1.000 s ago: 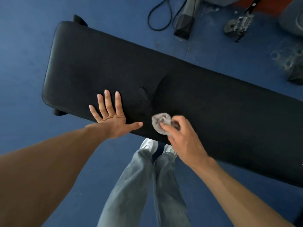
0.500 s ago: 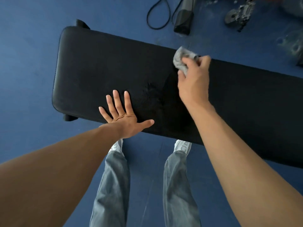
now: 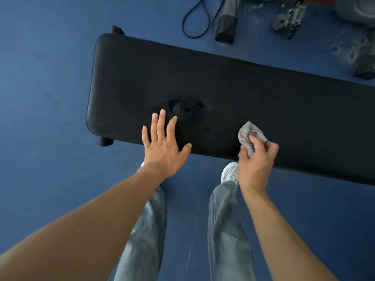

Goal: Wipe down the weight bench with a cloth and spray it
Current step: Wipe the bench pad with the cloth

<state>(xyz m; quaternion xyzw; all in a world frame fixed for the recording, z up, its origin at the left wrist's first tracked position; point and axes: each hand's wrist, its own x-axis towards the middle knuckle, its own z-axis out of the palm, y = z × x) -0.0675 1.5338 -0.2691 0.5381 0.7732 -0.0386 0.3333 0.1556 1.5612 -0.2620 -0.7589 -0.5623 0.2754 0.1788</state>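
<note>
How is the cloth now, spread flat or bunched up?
Bunched up: the cloth is a crumpled wad, pinched in the right hand over the bench.

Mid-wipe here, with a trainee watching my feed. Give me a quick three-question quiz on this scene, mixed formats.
1. True or false: the left hand has straight, spread fingers and holds nothing.
2. Which hand grips the cloth? A) left hand B) right hand C) neither
3. Fill in: the dark speckled patch on the bench lies nearer the ____ hand.

Key: 1 true; 2 B; 3 left.
</note>
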